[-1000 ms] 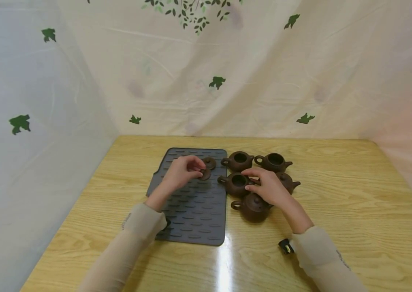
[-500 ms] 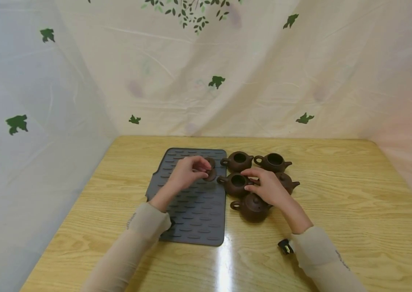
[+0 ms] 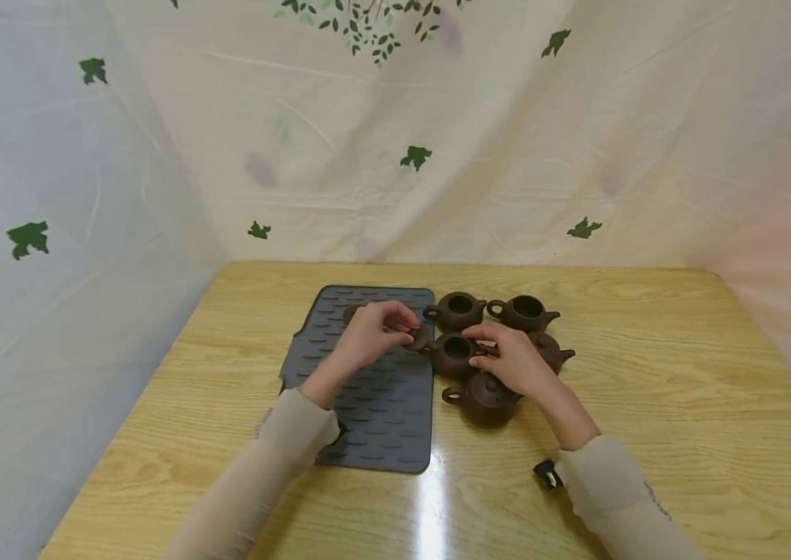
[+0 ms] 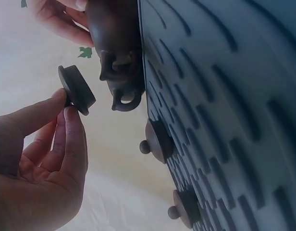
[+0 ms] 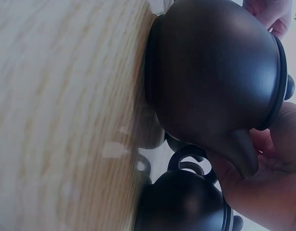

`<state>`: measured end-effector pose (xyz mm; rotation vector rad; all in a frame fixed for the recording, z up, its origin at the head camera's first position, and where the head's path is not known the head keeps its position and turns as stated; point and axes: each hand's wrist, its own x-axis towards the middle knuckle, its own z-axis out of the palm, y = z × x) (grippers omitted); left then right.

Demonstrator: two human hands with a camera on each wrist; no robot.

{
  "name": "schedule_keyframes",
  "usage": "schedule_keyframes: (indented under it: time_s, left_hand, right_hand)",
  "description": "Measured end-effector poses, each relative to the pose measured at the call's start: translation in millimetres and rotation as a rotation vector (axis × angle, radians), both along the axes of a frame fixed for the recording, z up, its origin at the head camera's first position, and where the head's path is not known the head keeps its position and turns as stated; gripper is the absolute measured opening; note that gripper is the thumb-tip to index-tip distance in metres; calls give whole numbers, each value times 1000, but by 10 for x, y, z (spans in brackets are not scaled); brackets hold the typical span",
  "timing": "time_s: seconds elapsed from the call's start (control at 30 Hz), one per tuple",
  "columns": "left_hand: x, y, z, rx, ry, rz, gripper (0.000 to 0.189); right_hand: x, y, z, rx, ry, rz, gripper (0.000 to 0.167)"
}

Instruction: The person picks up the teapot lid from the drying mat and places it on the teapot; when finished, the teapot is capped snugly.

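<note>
My left hand (image 3: 379,336) pinches a brown teapot lid (image 4: 78,90) by its knob, just off the handle of a lidless teapot (image 3: 453,359). The lid tilts on edge in the left wrist view. My right hand (image 3: 516,359) holds that same teapot at its spout side, thumb and forefinger on either side of the spout. Two more lids, a nearer-centre lid (image 4: 159,139) and a lower lid (image 4: 185,209), rest knob-up on the grey ridged mat (image 3: 381,404). In the head view my left hand mostly covers them.
Two lidless teapots, one left (image 3: 456,317) and one right (image 3: 530,317), stand at the back. A lidded teapot (image 3: 488,404) sits in front; another lidded one (image 3: 558,354) is partly behind my right hand. All crowd the mat's right edge on the wooden table (image 3: 682,373).
My left hand has moved right with the lid, from over the mat toward the middle teapot, uncovering part of a lid behind it. My right hand stays in place on the teapot.
</note>
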<state>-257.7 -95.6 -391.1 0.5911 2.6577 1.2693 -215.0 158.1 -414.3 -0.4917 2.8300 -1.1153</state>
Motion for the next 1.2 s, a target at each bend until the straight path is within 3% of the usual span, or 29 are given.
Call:
schedule_keyframes:
  time_s: [0.5,1.2]
  left_hand:
    - [35,202,-7,56,3,-66,14]
    - [38,436,-86,12,-4,-105,14]
  right_hand:
    - [-4,2,-26,-3,36,11,41]
    - [22,-21,-47,10,54,2,41]
